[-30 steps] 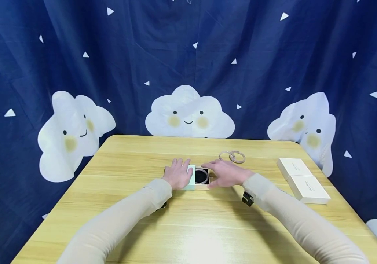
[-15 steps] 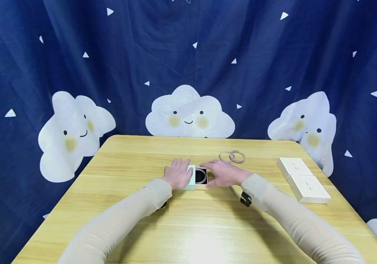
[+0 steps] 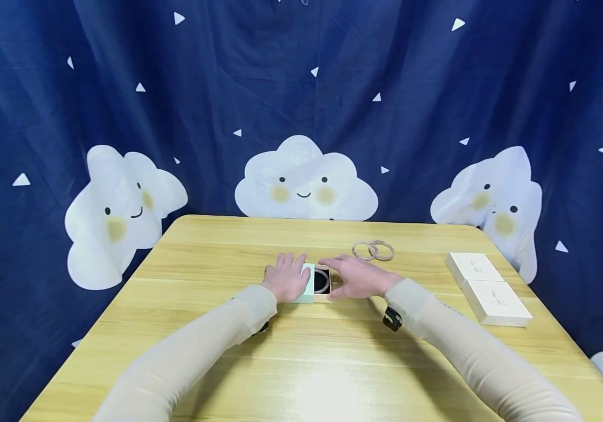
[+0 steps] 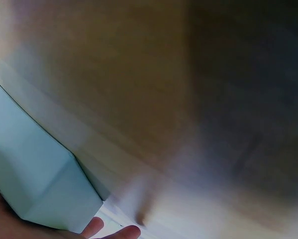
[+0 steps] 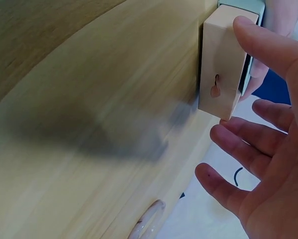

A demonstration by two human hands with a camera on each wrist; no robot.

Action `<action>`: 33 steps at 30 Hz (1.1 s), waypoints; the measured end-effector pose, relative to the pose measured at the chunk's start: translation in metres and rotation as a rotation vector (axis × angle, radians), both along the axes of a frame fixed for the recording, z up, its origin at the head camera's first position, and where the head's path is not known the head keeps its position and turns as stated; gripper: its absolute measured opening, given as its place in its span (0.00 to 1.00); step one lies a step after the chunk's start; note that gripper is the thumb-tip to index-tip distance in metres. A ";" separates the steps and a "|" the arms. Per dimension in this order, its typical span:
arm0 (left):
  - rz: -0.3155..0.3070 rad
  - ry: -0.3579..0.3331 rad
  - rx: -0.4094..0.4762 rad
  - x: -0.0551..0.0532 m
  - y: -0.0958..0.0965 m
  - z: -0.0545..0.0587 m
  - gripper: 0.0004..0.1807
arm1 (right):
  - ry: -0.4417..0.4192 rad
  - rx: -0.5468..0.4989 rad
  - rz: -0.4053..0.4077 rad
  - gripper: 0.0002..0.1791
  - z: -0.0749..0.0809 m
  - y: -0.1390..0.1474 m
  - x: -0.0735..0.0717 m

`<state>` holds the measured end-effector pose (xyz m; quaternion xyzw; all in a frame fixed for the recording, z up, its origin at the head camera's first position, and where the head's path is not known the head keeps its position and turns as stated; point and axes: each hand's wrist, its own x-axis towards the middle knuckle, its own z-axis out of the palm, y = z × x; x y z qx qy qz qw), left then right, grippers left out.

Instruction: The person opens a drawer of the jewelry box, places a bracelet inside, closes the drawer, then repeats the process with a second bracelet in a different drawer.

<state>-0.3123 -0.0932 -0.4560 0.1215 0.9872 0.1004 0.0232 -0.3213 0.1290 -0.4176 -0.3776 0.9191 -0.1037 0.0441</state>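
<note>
So the tan drawer (image 5: 224,59) has slid a bit deeper into the mint sleeve (image 3: 309,291) since a second ago, and my right hand (image 3: 356,277) moved along with it. Thumb and one fingertip are pinching the drawer at its sides; my other fingers are spread, holding nothing. My left hand (image 3: 284,278) lies over the sleeve, fingers pretty straight, can't tell how hard it's pressing. A ring (image 3: 327,282) sits in the exposed part, two overlapping bangles (image 3: 373,250) just beyond.
</note>
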 end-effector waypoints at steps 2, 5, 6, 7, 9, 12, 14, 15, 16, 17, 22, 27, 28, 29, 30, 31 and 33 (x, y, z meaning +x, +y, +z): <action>0.002 0.000 -0.001 -0.001 0.001 -0.002 0.35 | 0.001 0.001 -0.001 0.50 -0.001 0.000 -0.001; 0.005 -0.005 -0.003 -0.002 0.001 -0.003 0.35 | 0.005 -0.002 0.000 0.50 -0.002 -0.001 -0.002; 0.006 -0.005 -0.002 -0.002 0.001 -0.003 0.35 | 0.006 -0.002 0.001 0.50 -0.003 -0.001 -0.002; 0.006 -0.005 -0.001 -0.002 0.001 -0.004 0.35 | 0.008 -0.001 0.003 0.50 -0.003 -0.001 -0.002; 0.005 -0.003 -0.002 -0.002 0.001 -0.003 0.35 | 0.007 -0.004 0.009 0.50 -0.003 -0.002 -0.003; 0.003 0.003 -0.001 0.000 0.001 -0.001 0.35 | 0.002 -0.006 0.016 0.50 -0.003 -0.003 -0.003; 0.003 0.002 -0.003 0.001 0.001 0.000 0.34 | -0.002 -0.009 0.018 0.51 -0.003 -0.004 -0.003; 0.003 0.001 -0.003 0.001 0.001 0.000 0.34 | -0.004 -0.010 0.017 0.51 -0.003 -0.004 -0.002; 0.003 0.000 -0.004 0.001 0.001 0.000 0.34 | -0.008 -0.011 0.016 0.51 -0.003 -0.004 -0.002; 0.003 -0.002 -0.005 0.001 0.002 0.000 0.34 | -0.012 -0.012 0.015 0.51 -0.003 -0.004 -0.002; 0.003 -0.005 -0.004 0.000 0.001 0.000 0.35 | -0.016 -0.005 0.011 0.51 -0.004 -0.006 -0.003; 0.005 -0.006 0.001 0.000 0.001 -0.001 0.35 | -0.017 -0.001 0.006 0.51 -0.004 -0.010 -0.003; 0.005 -0.006 0.002 0.001 0.001 -0.001 0.35 | -0.017 -0.001 0.004 0.51 -0.004 -0.011 -0.003; 0.005 -0.006 0.003 0.001 0.001 -0.001 0.35 | -0.019 -0.003 0.003 0.51 -0.003 -0.011 -0.003; 0.005 -0.006 0.002 0.001 0.002 0.000 0.35 | -0.019 -0.003 0.003 0.51 -0.004 -0.012 -0.003; 0.005 -0.007 0.001 0.001 0.002 0.000 0.35 | -0.019 0.001 0.001 0.52 -0.004 -0.012 -0.003; 0.004 -0.009 -0.004 0.002 0.002 0.001 0.35 | -0.027 -0.004 -0.001 0.52 -0.004 -0.013 -0.003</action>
